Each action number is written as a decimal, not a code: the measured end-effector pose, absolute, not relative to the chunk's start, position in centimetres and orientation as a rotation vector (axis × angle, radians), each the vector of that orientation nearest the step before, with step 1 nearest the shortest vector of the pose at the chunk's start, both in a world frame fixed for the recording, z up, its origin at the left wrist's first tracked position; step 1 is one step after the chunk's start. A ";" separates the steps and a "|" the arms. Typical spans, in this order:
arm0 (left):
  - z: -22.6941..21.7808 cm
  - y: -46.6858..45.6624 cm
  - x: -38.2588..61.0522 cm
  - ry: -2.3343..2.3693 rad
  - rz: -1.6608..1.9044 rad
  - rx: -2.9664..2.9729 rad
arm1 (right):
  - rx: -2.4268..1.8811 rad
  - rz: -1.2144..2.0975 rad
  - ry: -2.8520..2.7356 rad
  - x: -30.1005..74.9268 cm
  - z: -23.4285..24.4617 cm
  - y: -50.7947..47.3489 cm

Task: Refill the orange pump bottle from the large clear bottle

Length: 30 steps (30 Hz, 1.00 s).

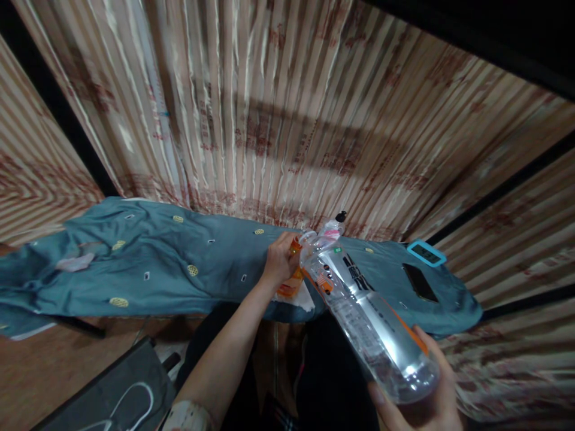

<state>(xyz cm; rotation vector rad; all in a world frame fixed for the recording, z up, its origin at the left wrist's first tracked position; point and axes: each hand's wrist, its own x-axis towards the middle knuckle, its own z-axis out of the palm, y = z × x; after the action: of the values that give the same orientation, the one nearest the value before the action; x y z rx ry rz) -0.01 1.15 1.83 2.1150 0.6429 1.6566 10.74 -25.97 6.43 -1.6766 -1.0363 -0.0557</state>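
Note:
My right hand grips the base of a large clear plastic bottle with an orange-edged label, tipped so its open neck points at a small orange container. My left hand is closed around that orange container, holding it on a board covered with blue cloth. The bottle's mouth sits right beside the container's top. A pink spray bottle with a black cap stands just behind them.
A dark phone and a small device with a turquoise frame lie on the right end of the blue cloth. Striped curtains hang behind. A dark bag with white straps sits on the floor at lower left.

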 end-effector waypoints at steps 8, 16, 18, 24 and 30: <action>1.9 1.1 0.0 0.676 1.640 2.102 | -1.682 -0.072 -1.051 10.9 6.3 -26.1; 1.8 1.2 0.0 0.670 1.653 2.092 | -1.668 -0.106 -1.142 11.8 5.5 -26.1; 1.7 1.3 0.0 0.662 1.662 2.102 | -1.679 -0.087 -1.085 11.6 5.8 -26.1; 1.6 1.4 0.0 0.650 1.676 2.102 | -1.675 -0.036 -1.037 10.7 6.5 -25.9; 1.7 1.3 -0.1 0.636 1.668 2.086 | -1.692 -0.127 -1.138 11.9 5.9 -26.1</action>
<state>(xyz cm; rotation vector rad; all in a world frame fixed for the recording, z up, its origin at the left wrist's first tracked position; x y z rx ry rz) -0.07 1.26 1.70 2.0861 0.6361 1.6677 11.88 -26.10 5.87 -1.6922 -1.1381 -0.1270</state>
